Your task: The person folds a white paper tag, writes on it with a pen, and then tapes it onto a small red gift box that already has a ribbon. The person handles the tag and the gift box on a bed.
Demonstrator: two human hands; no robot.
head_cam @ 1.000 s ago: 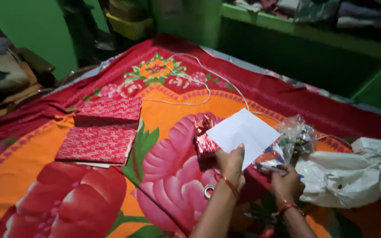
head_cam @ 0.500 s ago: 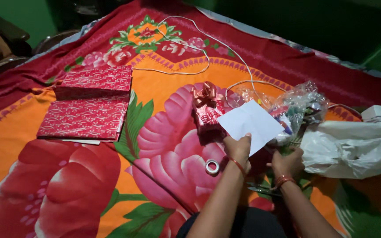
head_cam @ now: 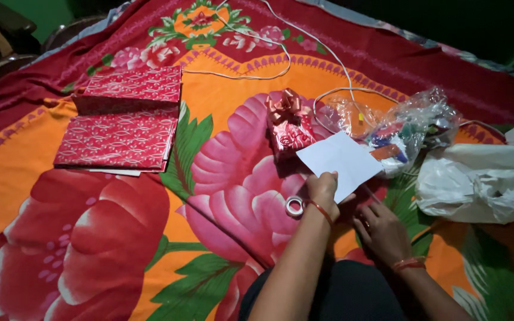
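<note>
White paper (head_cam: 340, 161) pinched in left hand (head_cam: 322, 191); right hand (head_cam: 382, 229) below it, open

Folded red wrapping paper (head_cam: 120, 122) beside white cord (head_cam: 269, 74)

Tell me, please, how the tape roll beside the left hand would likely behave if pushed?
The tape roll lies flat on the soft bedspread, so it would probably slide or snag, not roll. It looks small and hollow, so likely light. On edge, it could roll away.
</note>
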